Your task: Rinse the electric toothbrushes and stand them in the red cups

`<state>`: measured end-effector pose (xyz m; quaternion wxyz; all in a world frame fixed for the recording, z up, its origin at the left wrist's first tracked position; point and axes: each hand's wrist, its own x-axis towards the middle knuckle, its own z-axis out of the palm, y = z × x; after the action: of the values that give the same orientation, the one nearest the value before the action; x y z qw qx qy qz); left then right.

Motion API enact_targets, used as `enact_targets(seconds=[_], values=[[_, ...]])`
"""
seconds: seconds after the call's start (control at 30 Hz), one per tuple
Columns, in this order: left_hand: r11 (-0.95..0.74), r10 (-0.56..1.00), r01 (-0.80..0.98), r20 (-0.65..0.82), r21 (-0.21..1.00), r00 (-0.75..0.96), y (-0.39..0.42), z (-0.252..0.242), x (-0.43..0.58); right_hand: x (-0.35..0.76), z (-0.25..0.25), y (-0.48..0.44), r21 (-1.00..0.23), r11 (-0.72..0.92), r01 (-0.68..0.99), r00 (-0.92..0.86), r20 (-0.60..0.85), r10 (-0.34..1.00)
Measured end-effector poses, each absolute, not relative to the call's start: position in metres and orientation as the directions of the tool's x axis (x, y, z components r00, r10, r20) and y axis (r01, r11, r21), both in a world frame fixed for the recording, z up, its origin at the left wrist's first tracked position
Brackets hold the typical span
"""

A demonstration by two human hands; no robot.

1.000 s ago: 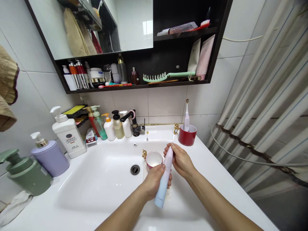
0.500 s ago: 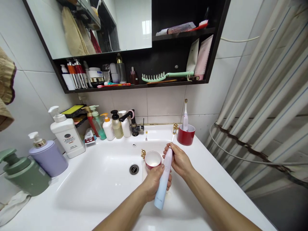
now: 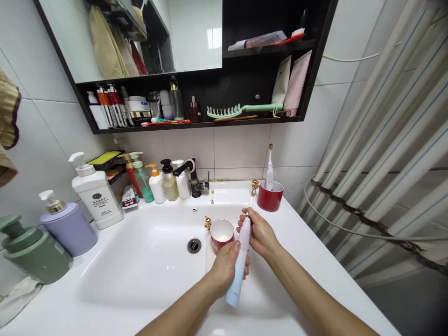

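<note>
A pink-to-blue electric toothbrush (image 3: 238, 275) slants over the right side of the sink, its blue end toward me. Fingers of my left hand (image 3: 226, 266) are wrapped round its handle. My right hand (image 3: 259, 233) pinches it at the upper end, where the white neck meets the handle. The brush head points away, near the gold ornament on the back rim. Just beyond my left hand a red cup (image 3: 222, 233) with a white inside stands in the basin, partly hidden by that hand. Another red cup (image 3: 270, 196) on the counter holds a second electric toothbrush (image 3: 269, 170).
The white sink (image 3: 140, 266) has a drain (image 3: 194, 246) left of my hands. A black faucet (image 3: 194, 179) stands at the back, beside several pump bottles (image 3: 171, 182). Overhead hangs a dark mirror cabinet (image 3: 203, 125). White pipes (image 3: 385, 140) run along the right wall.
Both hands keep their hold on the toothbrush, whose blue end has dipped very slightly. The whole view has shifted a little; nothing else has visibly moved.
</note>
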<state>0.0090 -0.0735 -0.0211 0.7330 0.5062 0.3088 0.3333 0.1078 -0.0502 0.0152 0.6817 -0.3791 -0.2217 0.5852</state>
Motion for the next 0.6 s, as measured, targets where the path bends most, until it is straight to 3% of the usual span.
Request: enact_targets(seconds=[0.6], values=[[0.221,0.826,-0.08,-0.143,0.972,0.545,-0.0708,-0.0193,0.0058,0.1079,0.0129,-0.0482,-0.807,0.026,-0.589,0.265,-0.163,0.95]])
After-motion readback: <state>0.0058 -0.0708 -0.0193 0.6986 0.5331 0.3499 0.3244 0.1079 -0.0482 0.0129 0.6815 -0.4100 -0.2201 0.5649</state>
